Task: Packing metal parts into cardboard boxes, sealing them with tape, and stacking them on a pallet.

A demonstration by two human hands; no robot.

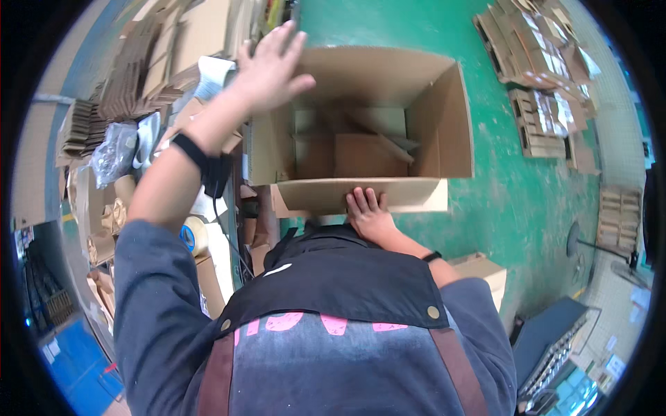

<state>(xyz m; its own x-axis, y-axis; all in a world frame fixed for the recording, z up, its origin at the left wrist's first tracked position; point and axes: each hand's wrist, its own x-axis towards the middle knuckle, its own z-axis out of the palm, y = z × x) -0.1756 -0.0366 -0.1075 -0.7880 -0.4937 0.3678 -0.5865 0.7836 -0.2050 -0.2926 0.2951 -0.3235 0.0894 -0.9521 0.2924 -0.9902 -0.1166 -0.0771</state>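
Open corrugated cardboard carton [388, 118] stands on the green painted floor [513, 201], directly before the person; plain brown, matte, rectangular, flaps folded out. Inside lie loose flat cardboard inserts [361, 149]; their number cannot be made out. Right hand [368, 211] rests flat on the near flap [368, 195], fingers extended, gripping nothing. Left hand [270, 66] is raised over the carton's far left corner, fingers spread, empty; contact cannot be confirmed. Stacks of folded cardboard [132, 76] and a crinkled clear plastic bag [114, 152] sit left. Apron hides the carton's lower front.
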